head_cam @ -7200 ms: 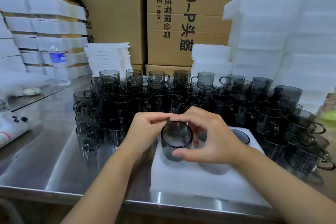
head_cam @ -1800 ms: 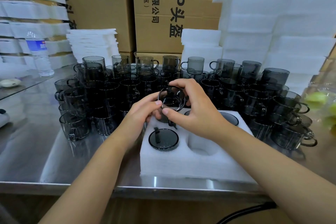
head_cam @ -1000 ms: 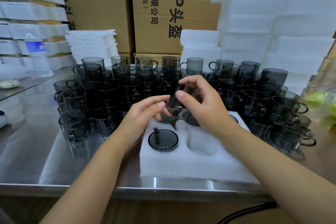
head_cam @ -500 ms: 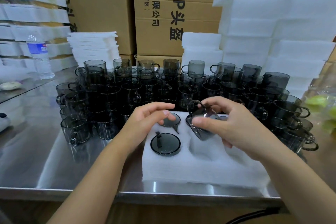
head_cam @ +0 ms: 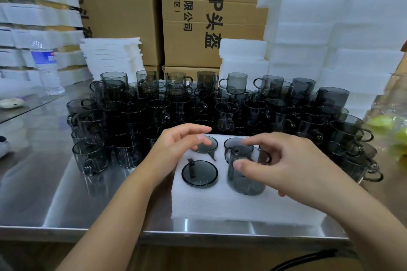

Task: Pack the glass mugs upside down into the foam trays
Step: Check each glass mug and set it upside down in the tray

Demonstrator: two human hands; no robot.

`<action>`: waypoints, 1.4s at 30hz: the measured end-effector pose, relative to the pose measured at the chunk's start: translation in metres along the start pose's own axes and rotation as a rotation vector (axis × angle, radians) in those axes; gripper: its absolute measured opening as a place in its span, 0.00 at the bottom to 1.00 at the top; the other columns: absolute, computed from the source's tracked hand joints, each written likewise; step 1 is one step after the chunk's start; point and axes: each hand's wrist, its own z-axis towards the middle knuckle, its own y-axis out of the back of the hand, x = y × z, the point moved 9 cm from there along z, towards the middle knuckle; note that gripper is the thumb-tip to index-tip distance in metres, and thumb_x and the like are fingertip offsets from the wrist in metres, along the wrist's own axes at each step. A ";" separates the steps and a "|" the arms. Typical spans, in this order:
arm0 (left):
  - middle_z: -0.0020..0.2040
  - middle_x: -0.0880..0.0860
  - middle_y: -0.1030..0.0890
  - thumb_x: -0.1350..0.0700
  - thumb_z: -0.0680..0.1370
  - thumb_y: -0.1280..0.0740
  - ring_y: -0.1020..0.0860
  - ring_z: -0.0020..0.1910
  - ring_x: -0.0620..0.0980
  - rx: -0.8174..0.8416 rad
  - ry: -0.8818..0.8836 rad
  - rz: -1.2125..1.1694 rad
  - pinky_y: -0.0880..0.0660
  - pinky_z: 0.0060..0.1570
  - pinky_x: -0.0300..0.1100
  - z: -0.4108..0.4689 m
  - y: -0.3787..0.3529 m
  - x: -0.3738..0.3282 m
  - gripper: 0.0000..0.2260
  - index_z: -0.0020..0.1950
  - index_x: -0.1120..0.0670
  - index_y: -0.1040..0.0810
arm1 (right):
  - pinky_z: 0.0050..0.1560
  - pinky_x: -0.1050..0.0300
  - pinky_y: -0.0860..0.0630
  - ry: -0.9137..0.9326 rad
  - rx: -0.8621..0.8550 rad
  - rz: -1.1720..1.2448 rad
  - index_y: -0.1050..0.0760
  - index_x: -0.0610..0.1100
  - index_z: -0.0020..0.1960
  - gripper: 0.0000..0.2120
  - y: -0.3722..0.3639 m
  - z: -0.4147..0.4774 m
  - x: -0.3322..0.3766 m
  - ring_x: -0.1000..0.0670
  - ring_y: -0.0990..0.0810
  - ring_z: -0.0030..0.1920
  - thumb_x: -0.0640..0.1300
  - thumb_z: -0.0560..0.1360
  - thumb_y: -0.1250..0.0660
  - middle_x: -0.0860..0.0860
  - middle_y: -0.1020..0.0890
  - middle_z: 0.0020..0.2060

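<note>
Smoky glass mugs [head_cam: 154, 112] crowd the steel table [head_cam: 44, 182] across mid-frame, with a water bottle [head_cam: 47, 68] at upper left. Lower centre, the left hand [head_cam: 176, 149] hovers with its fingers loosely bent, holding nothing, its fingertips over the far-left seated mug [head_cam: 206, 145] in the foam tray [head_cam: 231, 204]. The right hand [head_cam: 293, 165] pinches the held mug [head_cam: 246, 174] between thumb and fingers, base up, standing partway into the near-right pocket. Foam stacks [head_cam: 330, 39] rise at upper right.

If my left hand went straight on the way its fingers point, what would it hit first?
Probably the loose mugs just behind the foam tray; the left hand points rightward and away, depth unclear.
</note>
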 end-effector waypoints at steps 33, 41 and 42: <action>0.44 0.49 0.15 0.53 0.72 0.35 0.21 0.45 0.36 0.000 0.011 0.010 0.29 0.44 0.27 0.000 0.000 0.000 0.12 0.53 0.50 0.18 | 0.38 0.72 0.34 0.124 -0.062 -0.147 0.18 0.58 0.43 0.16 0.000 0.039 -0.012 0.63 0.26 0.37 0.67 0.67 0.36 0.61 0.22 0.38; 0.44 0.50 0.15 0.54 0.72 0.35 0.20 0.46 0.39 0.001 0.003 -0.001 0.28 0.44 0.28 0.002 0.000 0.001 0.12 0.53 0.51 0.18 | 0.56 0.51 0.28 0.131 -0.146 -0.451 0.32 0.48 0.69 0.26 -0.010 0.118 -0.023 0.46 0.33 0.62 0.34 0.73 0.40 0.46 0.33 0.62; 0.44 0.50 0.15 0.54 0.72 0.35 0.20 0.46 0.39 0.000 0.002 -0.001 0.28 0.44 0.28 0.002 0.001 0.002 0.12 0.53 0.51 0.18 | 0.56 0.49 0.27 0.143 -0.148 -0.466 0.31 0.47 0.69 0.25 -0.017 0.118 -0.024 0.45 0.36 0.64 0.34 0.73 0.40 0.46 0.34 0.63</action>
